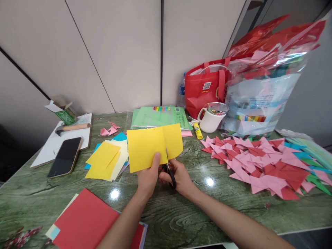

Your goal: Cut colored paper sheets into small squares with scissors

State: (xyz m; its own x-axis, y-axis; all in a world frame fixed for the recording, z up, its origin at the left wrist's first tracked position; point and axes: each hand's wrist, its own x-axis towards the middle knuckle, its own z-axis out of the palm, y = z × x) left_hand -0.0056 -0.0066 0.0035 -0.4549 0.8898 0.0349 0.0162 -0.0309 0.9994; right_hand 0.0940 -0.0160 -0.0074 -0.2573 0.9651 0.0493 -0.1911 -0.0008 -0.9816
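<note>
My left hand (148, 175) grips a sheet of yellow paper (145, 147) by its lower edge, thumb on the near face. In my right hand (180, 176) is a pair of scissors (171, 178) with black handles. Their blades sit in a cut that runs up from the paper's lower edge. The strip right of the cut leans slightly away from the rest. Left of my hands lie loose yellow sheets (103, 157) over cream and blue ones. Nearer me, red paper (86, 219) tops another stack, partly hidden by my left forearm.
Folded pink and red paper pieces (259, 159) spread across the right. Behind stand a white mug (210, 119), a glue stick (197, 130), a red bag (204, 86) and a large plastic bag (259, 93). A phone (66, 157) and hammer (75, 127) lie left; green packets (159, 117) lie at the back.
</note>
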